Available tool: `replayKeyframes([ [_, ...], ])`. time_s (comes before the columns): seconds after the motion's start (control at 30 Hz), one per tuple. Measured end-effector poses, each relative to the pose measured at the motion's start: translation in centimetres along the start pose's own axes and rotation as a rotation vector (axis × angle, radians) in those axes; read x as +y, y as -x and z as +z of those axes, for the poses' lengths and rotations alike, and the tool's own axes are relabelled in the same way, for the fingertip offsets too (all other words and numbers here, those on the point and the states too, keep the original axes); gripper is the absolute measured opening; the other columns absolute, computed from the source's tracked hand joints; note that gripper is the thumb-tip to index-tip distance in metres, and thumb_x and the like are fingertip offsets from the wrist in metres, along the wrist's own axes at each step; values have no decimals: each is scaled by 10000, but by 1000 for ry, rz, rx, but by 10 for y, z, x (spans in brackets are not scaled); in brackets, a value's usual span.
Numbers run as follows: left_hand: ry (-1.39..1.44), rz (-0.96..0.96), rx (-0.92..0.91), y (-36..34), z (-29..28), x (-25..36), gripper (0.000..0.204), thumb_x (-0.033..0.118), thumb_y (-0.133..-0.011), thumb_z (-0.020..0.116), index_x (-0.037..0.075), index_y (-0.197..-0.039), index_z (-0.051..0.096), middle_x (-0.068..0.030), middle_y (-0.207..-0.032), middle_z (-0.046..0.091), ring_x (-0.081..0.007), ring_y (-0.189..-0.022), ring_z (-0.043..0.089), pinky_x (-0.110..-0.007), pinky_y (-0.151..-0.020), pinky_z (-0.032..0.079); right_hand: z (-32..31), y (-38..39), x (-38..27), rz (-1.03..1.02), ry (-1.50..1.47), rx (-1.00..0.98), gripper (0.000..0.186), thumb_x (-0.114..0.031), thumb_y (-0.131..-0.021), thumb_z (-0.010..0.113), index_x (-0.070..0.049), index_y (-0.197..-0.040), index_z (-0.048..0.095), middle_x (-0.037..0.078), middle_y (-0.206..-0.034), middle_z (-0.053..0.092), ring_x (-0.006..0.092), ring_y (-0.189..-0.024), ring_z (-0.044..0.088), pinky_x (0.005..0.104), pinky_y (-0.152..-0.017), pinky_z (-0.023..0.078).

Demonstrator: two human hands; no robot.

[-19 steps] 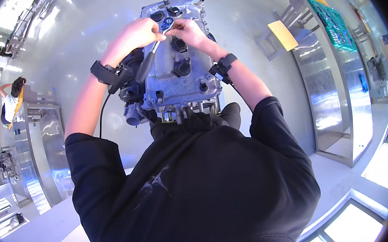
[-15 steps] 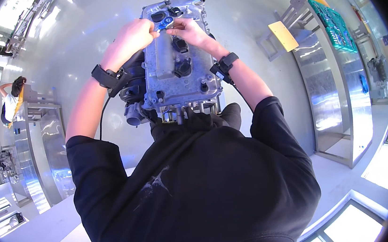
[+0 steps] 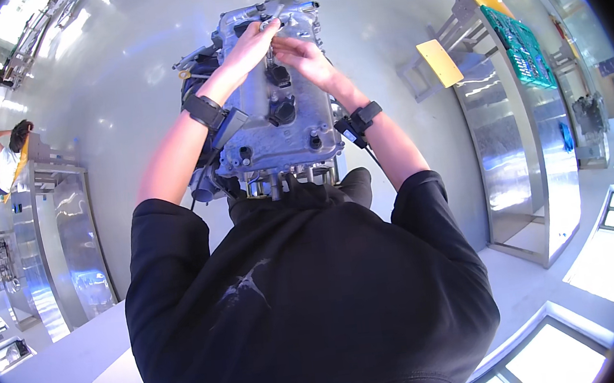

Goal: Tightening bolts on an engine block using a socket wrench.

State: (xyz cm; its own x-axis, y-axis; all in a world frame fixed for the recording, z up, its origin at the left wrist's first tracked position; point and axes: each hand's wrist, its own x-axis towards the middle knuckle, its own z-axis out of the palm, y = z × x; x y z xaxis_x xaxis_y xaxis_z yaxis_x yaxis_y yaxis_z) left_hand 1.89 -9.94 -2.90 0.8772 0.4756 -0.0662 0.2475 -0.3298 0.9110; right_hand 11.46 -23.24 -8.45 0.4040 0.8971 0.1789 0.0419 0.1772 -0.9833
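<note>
A grey engine (image 3: 256, 138) with a cast metal top cover stands in front of me. Black ignition coils run down its middle, one of them the nearer coil (image 3: 283, 112). My left hand (image 3: 253, 46) is closed around a silver wrench-like tool (image 3: 286, 2) over the far part of the cover. The tool's far end is blurred by motion, so its exact kind is unclear. My right hand (image 3: 306, 58) hovers just beside it, fingers stretched out and holding nothing I can see. Below the hands is another coil (image 3: 278, 77). My left hand partly hides the far coil area.
To the right stands a metal bench (image 3: 501, 149) with a green tray (image 3: 520, 46) of small parts and a yellow board (image 3: 439, 63). At far left a person (image 3: 10, 159) leans by another metal bench (image 3: 63, 217). Black hoses and fittings line the engine's left side.
My left hand has swung right and its tool now points away over the engine's far end. My right hand has let go of the tool and its fingers have straightened. The view shifted slightly.
</note>
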Motion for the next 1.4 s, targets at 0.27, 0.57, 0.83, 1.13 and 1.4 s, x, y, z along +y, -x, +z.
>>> replayKeyframes([
  [0.27,220,18,37,-8,18,-3,306,327,-940,562,44,-1037,624,-25,-1021,601,-110,-1026,497,-269,-938,345,2,26,2,22,-55,23,498,-44,-902,548,35,-1375,413,156,-1384,481,221,-1289,453,325,-1091,345],
  [0.57,216,90,-275,-7,-12,-13,319,384,-975,494,107,-1084,609,19,-1106,568,-108,-1089,455,-335,-980,306,-9,25,8,13,-61,-92,433,-100,-941,536,-5,-1355,453,116,-1347,517,197,-1264,473,320,-1088,344],
  [0.83,143,39,-554,-14,-42,-7,268,394,-963,492,152,-1029,583,45,-1042,515,-116,-1056,426,-328,-950,295,-27,3,-5,-28,-115,-187,434,-37,-943,505,10,-1367,422,106,-1315,538,186,-1232,497,312,-1075,355],
  [1.13,-174,151,-457,-24,-61,2,406,465,-886,613,95,-1051,587,5,-1023,514,-129,-976,456,-284,-880,353,-5,-24,5,-40,199,-128,309,-60,-928,568,-37,-1235,598,42,-1133,656,109,-1037,579,264,-933,445],
  [1.4,-681,72,-257,3,-57,10,482,485,-879,608,18,-999,608,-108,-768,597,-166,-735,564,-355,-685,459,6,-30,4,-43,342,111,243,-85,-739,766,-16,-968,719,88,-860,720,126,-785,648,275,-777,505],
])
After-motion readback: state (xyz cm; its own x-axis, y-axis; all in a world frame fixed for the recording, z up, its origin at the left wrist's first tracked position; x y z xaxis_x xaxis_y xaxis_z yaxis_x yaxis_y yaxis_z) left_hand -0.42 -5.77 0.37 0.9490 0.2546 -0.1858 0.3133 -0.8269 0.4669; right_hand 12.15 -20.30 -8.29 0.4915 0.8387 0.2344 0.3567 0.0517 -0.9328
